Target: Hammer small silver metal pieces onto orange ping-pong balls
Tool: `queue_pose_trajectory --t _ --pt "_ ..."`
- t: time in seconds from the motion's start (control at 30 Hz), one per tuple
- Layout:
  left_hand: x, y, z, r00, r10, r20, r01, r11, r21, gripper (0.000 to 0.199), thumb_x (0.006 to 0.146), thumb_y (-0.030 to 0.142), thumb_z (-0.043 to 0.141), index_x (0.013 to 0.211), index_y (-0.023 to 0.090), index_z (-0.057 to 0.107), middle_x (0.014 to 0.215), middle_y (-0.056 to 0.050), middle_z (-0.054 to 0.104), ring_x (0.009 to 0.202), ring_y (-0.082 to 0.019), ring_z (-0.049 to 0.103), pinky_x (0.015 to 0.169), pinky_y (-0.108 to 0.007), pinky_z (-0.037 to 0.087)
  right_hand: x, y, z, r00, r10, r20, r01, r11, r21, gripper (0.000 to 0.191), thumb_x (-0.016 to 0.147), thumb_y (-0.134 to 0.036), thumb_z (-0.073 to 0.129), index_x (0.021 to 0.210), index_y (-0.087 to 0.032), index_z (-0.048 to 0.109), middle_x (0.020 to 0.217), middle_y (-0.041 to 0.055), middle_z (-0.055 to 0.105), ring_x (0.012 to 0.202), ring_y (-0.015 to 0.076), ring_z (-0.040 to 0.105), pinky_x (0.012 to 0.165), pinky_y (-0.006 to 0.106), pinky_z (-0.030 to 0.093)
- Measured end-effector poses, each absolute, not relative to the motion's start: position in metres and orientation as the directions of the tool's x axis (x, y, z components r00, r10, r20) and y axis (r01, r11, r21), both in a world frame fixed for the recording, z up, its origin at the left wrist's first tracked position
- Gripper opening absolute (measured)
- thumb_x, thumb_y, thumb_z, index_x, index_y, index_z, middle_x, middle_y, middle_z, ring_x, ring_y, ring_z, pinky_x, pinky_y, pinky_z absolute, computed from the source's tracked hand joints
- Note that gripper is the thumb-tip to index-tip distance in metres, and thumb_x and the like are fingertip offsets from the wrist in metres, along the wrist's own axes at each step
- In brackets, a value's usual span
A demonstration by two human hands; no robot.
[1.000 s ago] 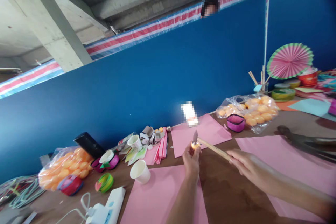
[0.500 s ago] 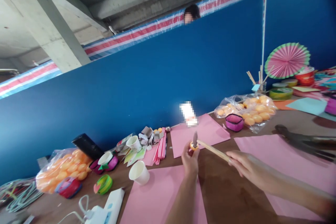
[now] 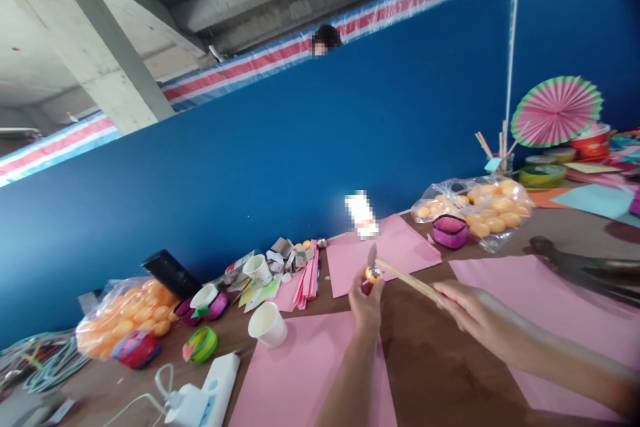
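Observation:
My left hand [image 3: 366,299] pinches a small orange ball [image 3: 374,275] with a shiny silver part on its top. In my right hand [image 3: 465,303] is a small hammer [image 3: 405,275], gripped by its light wooden handle. The hammer's dark narrow head stands upright just above and behind the ball, with a small gap showing. Pink paper [image 3: 320,367] lies under my left forearm, and a white paper cup [image 3: 267,324] stands at that sheet's far left corner. Another pink sheet [image 3: 380,250] lies just beyond my hands.
Bags of orange balls lie at left [image 3: 125,313] and right [image 3: 495,210]. A power strip [image 3: 220,390] with a plugged-in cord sits near the front. Black-handled tools [image 3: 590,267] lie at right. A blue partition [image 3: 250,160] borders the table; a person's head shows above it.
The hammer head has come up off the ball, so the silver part shows more. My view has shifted slightly, and the person behind the partition has moved left.

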State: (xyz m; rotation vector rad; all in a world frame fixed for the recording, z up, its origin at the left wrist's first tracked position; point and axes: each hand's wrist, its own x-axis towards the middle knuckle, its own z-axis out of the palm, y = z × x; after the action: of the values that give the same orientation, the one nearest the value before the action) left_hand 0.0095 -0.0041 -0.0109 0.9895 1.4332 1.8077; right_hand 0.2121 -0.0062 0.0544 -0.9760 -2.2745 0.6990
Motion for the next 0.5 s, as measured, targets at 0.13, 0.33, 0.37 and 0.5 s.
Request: queue_pose_trajectory --t 0.13,0.33,0.37,0.5 --pt "0.009 -0.006 -0.008 -0.484 0.855 0.186 0.006 -0.209 0.978 0.038 0.068 0.028 0.064 0.104 0.015 0.060 0.083 -0.005 0.064 0.072 -0.014 0.059 0.068 -0.024 0.045 0.212 -0.006 0.055 -0.590 0.753 0.292 0.466 0.613 -0.638 0.024 0.087 -0.029 0.029 0.080 -0.021 0.050 0.077 0.0050 0.062 0.067 0.0178 0.059 0.064 0.029 0.045" --pt "0.009 -0.009 -0.003 -0.506 0.842 0.187 0.015 -0.208 0.978 0.034 0.070 0.032 0.062 0.097 0.012 0.062 0.067 -0.001 0.058 0.061 -0.010 0.052 0.061 -0.021 0.041 0.214 -0.009 0.062 -0.572 0.795 0.201 0.496 0.531 -0.687 0.024 0.089 -0.033 0.029 0.084 -0.021 0.049 0.057 -0.0018 0.053 0.050 0.0132 0.052 0.050 0.024 0.040" --pt "0.009 -0.009 -0.003 -0.504 0.843 0.188 0.006 -0.215 0.977 0.032 0.070 0.033 0.062 0.095 0.012 0.063 0.065 -0.001 0.057 0.060 -0.010 0.051 0.061 -0.021 0.041 0.215 -0.010 0.060 -0.566 0.799 0.203 0.493 0.525 -0.694 0.024 0.088 -0.033 0.029 0.083 -0.021 0.049 0.057 -0.0021 0.052 0.050 0.0131 0.052 0.050 0.024 0.040" --pt "0.009 -0.007 -0.005 -0.492 0.849 0.192 -0.020 -0.231 0.973 0.028 0.069 0.034 0.063 0.088 0.013 0.064 0.065 0.000 0.058 0.059 -0.010 0.051 0.062 -0.021 0.041 0.216 -0.010 0.051 -0.546 0.810 0.215 0.492 0.518 -0.700 0.025 0.087 -0.034 0.031 0.084 -0.021 0.051 0.056 -0.0018 0.054 0.051 0.0145 0.054 0.052 0.025 0.041"
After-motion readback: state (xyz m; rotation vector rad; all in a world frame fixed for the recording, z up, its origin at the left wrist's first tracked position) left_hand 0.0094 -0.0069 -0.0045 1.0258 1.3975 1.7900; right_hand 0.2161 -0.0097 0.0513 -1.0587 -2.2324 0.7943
